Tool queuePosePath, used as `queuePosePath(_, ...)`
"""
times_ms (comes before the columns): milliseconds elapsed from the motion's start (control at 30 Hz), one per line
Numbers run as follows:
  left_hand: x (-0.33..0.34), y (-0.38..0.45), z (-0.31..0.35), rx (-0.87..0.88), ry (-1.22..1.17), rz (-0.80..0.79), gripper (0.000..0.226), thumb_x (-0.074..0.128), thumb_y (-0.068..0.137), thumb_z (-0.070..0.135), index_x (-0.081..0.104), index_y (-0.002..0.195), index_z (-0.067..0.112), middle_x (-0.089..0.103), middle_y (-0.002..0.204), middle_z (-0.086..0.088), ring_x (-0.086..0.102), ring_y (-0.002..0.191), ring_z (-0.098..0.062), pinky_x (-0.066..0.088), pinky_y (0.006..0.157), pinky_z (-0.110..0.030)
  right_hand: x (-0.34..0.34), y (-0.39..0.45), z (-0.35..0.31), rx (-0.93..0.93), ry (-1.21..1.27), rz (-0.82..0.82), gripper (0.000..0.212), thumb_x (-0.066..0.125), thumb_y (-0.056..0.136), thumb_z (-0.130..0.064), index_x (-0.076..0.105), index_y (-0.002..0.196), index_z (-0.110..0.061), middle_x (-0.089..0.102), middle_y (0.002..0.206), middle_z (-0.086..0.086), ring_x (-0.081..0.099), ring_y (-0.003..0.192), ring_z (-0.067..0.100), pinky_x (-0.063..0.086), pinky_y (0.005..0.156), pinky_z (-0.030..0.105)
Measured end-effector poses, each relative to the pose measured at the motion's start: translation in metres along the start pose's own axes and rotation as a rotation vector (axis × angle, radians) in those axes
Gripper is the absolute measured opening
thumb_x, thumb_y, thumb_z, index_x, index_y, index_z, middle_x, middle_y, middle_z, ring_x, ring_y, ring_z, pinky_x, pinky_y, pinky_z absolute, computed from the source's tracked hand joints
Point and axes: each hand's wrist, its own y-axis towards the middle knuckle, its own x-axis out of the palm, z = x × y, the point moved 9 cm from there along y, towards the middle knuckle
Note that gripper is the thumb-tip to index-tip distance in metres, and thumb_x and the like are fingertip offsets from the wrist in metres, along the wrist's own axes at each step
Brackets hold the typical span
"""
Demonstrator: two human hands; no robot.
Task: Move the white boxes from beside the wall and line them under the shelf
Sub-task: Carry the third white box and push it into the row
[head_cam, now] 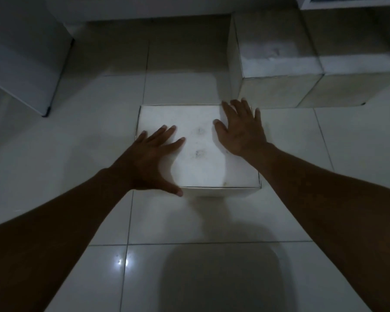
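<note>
- The white box (198, 149) I'm working on sits on the tiled floor (212, 221) right in front of me, lid up, just short of the two boxes already lined up ahead.
- My left hand (151, 158) lies flat on its top near the left edge, fingers spread, thumb hanging over the near edge; nothing is gripped.
- My right hand (241, 129) lies flat at the far right corner, fingers straight and splayed, also gripping nothing.
- To do this step well I reckon I should press evenly with both palms and slide the box forward and left of the row, keeping its sides square to the tile joints so it does not twist.
- The nearest placed box (273, 61) stands just beyond my right fingertips, with a second box (356, 64) touching its right side; a white shelf edge (347, 3) shows above them.
- That nearest box's corner is the likely snag for my right hand.
- A grey cabinet (25, 52) stands well apart on the left, leaving open floor between.
</note>
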Motion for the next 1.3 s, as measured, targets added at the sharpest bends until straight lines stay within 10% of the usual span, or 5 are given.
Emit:
queuePosePath(300,-0.029,0.004,-0.019,-0.086,-0.063,0.035,0.116,0.055,0.048,0.092,0.023,0.149,0.045,0.005,0.161,0.017,0.005,0.149,-0.007,0.019,0.119,-0.041,0.0,-0.014,0.012,0.061,-0.108,0.039,0.065,0.029,0.099,-0.053,0.022,0.154,-0.018,0.019,0.157,0.022,0.011,0.146,0.037,0.005,0.119,0.048)
queuePosePath(533,-0.044,0.011,-0.047,-0.297,-0.104,0.289,0.075,0.08,0.072,0.048,0.052,0.139,0.029,0.027,0.159,-0.002,0.027,0.145,-0.023,0.03,0.114,-0.05,-0.005,-0.029,0.024,0.201,-0.178,0.123,0.073,0.027,0.095,-0.062,0.026,0.152,-0.017,0.033,0.144,0.031,0.03,0.134,0.043,0.019,0.115,0.051)
queuePosePath(833,0.018,-0.009,0.008,-0.784,-0.96,0.556,0.086,0.062,0.088,0.047,0.018,0.155,0.017,0.056,0.136,-0.015,0.057,0.12,-0.031,0.045,0.102,-0.037,-0.007,-0.027,0.022,0.177,-0.156,0.19,0.069,0.028,0.091,-0.061,0.038,0.147,-0.022,0.041,0.141,0.025,0.037,0.129,0.04,0.023,0.111,0.056)
queuePosePath(1300,-0.007,0.033,-0.028,-0.73,-0.942,0.511,0.08,0.055,0.095,0.043,0.007,0.157,0.024,0.03,0.157,-0.011,0.033,0.14,-0.033,0.029,0.114,-0.039,0.002,-0.064,-0.005,0.252,-0.226,0.085,0.071,0.022,0.094,-0.065,0.021,0.154,-0.027,0.028,0.148,0.027,0.032,0.128,0.04,0.027,0.101,0.05)
